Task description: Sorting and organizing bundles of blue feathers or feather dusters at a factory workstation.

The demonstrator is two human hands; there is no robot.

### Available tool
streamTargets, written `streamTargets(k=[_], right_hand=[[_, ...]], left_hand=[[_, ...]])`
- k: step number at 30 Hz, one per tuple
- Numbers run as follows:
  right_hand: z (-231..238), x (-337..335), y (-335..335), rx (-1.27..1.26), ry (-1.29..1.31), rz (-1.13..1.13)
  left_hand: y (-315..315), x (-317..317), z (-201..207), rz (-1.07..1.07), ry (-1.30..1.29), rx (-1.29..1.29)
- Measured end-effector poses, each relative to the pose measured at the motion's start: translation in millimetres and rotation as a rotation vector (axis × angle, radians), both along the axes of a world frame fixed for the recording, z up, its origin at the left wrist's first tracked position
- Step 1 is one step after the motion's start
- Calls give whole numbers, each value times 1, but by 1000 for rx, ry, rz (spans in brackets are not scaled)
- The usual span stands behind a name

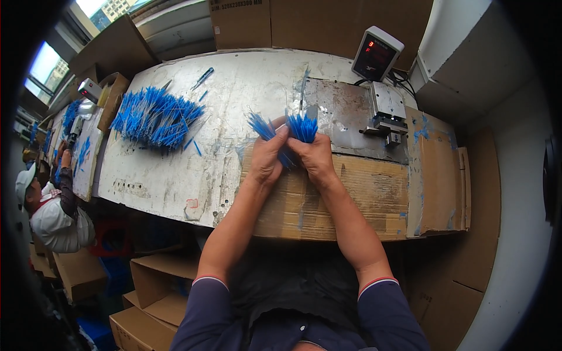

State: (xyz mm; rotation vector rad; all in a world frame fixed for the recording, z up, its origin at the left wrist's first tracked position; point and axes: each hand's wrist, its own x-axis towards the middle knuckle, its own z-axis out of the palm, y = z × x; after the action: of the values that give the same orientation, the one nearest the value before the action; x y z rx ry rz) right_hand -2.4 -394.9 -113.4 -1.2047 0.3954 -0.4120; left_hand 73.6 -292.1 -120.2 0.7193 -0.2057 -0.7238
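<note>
Bunches of thin blue strips [304,126] are in hand, fanning toward twelve o'clock above the far edge of a cardboard sheet [363,193] laid on the counter [228,76]. The left grip [269,155] is closed around one bunch, thumb pressed against it, and the right grip [315,155] is curled about the other; blue ends poke out below, between the two, so whether the bunches are fully separate I cannot tell. Taking the hands as the dial's centre, a much larger pile [155,117] lies loose between nine and ten o'clock, with a few stray strips [197,149] near its edge. Judging by that heap, only a small share is being handled and most is left lying; how much is already done, the view does not tell. Between two and three o'clock sits a metal fixture [388,114], with a lit display box [378,54] farther off, between one and two.
</note>
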Motion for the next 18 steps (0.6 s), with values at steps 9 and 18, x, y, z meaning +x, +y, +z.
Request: streamTargets(k=[9, 18], right_hand=[[23, -5, -17, 336, 51, -96], [25, -8, -20, 88, 179, 91]], left_hand=[[14, 20, -4, 328, -11, 142], [18, 6, 10, 74, -174, 387]])
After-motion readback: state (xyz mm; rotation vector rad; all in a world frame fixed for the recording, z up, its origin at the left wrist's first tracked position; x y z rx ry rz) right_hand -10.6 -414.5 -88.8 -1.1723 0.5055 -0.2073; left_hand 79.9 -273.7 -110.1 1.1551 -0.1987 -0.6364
